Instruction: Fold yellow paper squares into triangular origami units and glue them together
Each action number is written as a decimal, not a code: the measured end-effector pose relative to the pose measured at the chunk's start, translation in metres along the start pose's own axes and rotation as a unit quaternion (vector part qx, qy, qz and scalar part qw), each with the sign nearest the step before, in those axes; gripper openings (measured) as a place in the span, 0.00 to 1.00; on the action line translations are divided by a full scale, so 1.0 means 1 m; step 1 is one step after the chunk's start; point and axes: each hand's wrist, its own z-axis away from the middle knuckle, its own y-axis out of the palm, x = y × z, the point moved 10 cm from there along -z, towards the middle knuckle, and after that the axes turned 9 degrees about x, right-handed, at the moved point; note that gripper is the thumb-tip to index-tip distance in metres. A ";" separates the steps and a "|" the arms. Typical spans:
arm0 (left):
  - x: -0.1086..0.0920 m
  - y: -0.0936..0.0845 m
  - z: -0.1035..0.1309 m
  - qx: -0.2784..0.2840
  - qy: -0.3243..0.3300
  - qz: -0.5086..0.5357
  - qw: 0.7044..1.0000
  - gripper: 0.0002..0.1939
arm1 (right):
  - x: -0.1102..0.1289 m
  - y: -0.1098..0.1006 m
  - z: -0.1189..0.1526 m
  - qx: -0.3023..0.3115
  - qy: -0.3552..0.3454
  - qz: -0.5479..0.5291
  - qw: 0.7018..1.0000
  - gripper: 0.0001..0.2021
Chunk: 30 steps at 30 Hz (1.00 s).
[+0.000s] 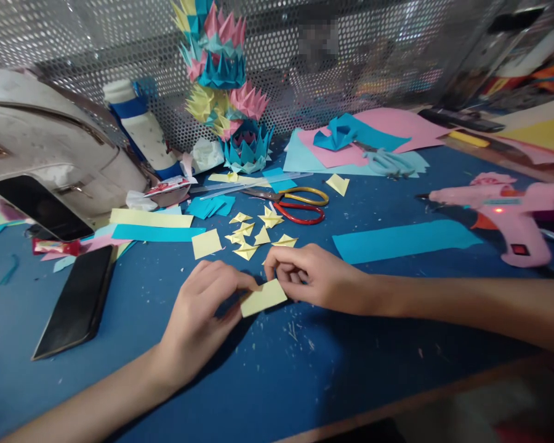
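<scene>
A small folded piece of yellow paper (pixel 264 298) is held just above the blue table, between both hands. My left hand (pixel 207 311) pinches its left end between thumb and fingers. At the right end, the thumb and fingertips of my right hand (pixel 316 277) close on the paper's edge and corner. Just beyond the hands lie several small folded yellow paper points (pixel 247 251). To their left rests a flat yellow paper square (pixel 207 244). Another yellow piece (pixel 337 184) lies farther back on the right.
Scissors with red and yellow handles (pixel 305 206) lie behind the folded points. A pink glue gun (pixel 512 212) with a lit light stands at right, near a blue paper strip (pixel 401 240). Phones (pixel 76 307), a bottle (pixel 143 129) and a bag (pixel 41 135) occupy the left. A folded-paper tower (pixel 244 144) stands behind.
</scene>
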 end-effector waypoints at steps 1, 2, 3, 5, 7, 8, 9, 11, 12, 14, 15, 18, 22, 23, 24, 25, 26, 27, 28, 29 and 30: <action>-0.004 -0.002 0.000 -0.008 0.015 -0.008 1.000 0.07 | -0.002 0.000 0.000 0.001 0.003 -0.031 1.000 0.03; -0.008 -0.004 0.000 -0.015 0.033 -0.022 0.999 0.07 | -0.004 0.000 0.000 0.003 0.007 -0.060 0.998 0.01; -0.012 -0.005 0.001 -0.022 0.052 -0.043 0.997 0.08 | -0.006 0.000 0.000 0.008 0.013 -0.086 0.996 0.03; -0.021 -0.006 0.003 -0.035 0.093 -0.096 0.990 0.09 | -0.010 0.003 0.001 0.018 0.029 -0.123 0.992 0.07; -0.028 -0.008 0.008 -0.060 0.119 -0.143 0.981 0.10 | -0.012 0.005 0.001 0.027 0.041 -0.144 0.988 0.13; -0.030 -0.009 0.010 -0.073 0.127 -0.159 0.976 0.10 | -0.013 0.006 0.002 0.031 0.045 -0.153 0.987 0.15; -0.032 -0.009 0.012 -0.084 0.132 -0.171 0.973 0.10 | -0.012 0.007 0.001 0.035 0.044 -0.159 0.986 0.18; -0.036 -0.010 0.014 -0.096 0.144 -0.183 0.968 0.10 | -0.010 0.007 0.001 0.033 0.028 -0.159 0.986 0.21; -0.038 -0.009 0.015 -0.096 0.148 -0.184 0.967 0.10 | -0.008 0.006 0.000 0.029 0.016 -0.152 0.988 0.20; -0.041 -0.007 0.014 -0.085 0.155 -0.180 0.968 0.09 | -0.003 0.004 0.000 0.022 -0.009 -0.123 0.992 0.18; -0.042 -0.006 0.013 -0.078 0.155 -0.175 0.969 0.09 | -0.002 0.004 0.000 0.019 -0.017 -0.105 0.994 0.17; -0.045 0.002 0.012 -0.040 0.158 -0.161 0.973 0.09 | 0.001 0.005 0.001 0.020 -0.029 -0.045 0.998 0.14; -0.049 0.010 0.023 -0.018 0.163 -0.163 0.973 0.11 | 0.005 0.009 0.004 0.042 -0.025 0.061 0.997 0.09; -0.052 0.014 0.027 -0.005 0.177 -0.176 0.968 0.11 | 0.005 0.011 0.005 0.050 -0.025 0.080 0.995 0.09; -0.054 0.018 0.031 0.006 0.190 -0.192 0.963 0.12 | 0.006 0.012 0.005 0.054 -0.026 0.095 0.994 0.09; -0.056 0.021 0.034 0.019 0.203 -0.206 0.957 0.12 | 0.007 0.012 0.006 0.057 -0.028 0.107 0.992 0.10; -0.056 0.024 0.036 0.029 0.213 -0.215 0.953 0.13 | 0.008 0.013 0.006 0.058 -0.029 0.118 0.991 0.10; -0.055 0.024 0.037 0.032 0.215 -0.217 0.951 0.14 | 0.009 0.013 0.006 0.060 -0.030 0.128 0.989 0.11; -0.052 0.023 0.037 0.027 0.214 -0.210 0.954 0.16 | 0.009 0.013 0.006 0.063 -0.030 0.136 0.988 0.11; -0.050 0.021 0.035 0.025 0.211 -0.195 0.957 0.18 | 0.009 0.013 0.005 0.067 -0.029 0.141 0.987 0.11; -0.047 0.021 0.034 0.027 0.209 -0.176 0.962 0.19 | 0.009 0.014 0.005 0.070 -0.028 0.142 0.987 0.10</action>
